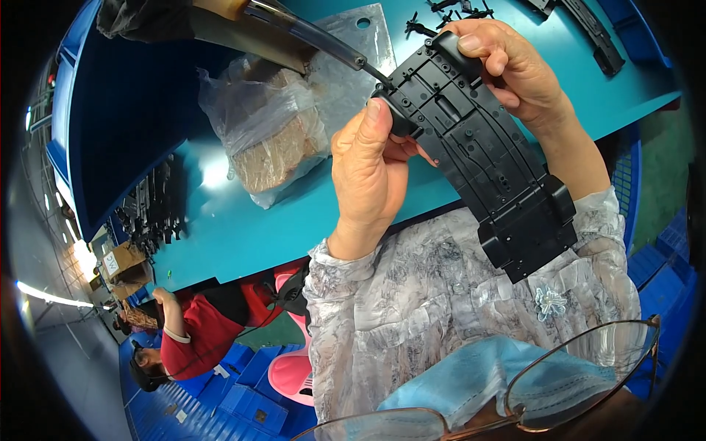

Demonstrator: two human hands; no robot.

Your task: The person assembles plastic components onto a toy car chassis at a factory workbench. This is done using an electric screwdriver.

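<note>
A long black plastic chassis plate (478, 140) is held up tilted between my hands, its ribs, slots and small screw holes showing. My left hand (368, 165) is closed on the rounded black part at its left upper corner, thumb on top. At the right upper corner, my right hand (518, 73) pinches the other rounded part between thumb and fingers. A metal-shafted screwdriver (316, 40) slopes down from above, and its tip meets the chassis edge near my left thumb. Neither hand holds the screwdriver.
On the teal table (213, 242) lie a clear plastic bag with a brown block (276, 151) and a grey plate (353, 59). Small black parts (448, 15) and a long black part (592, 37) lie beyond. A blue bin (125, 110) stands left. A co-worker in red (209, 331) sits nearby.
</note>
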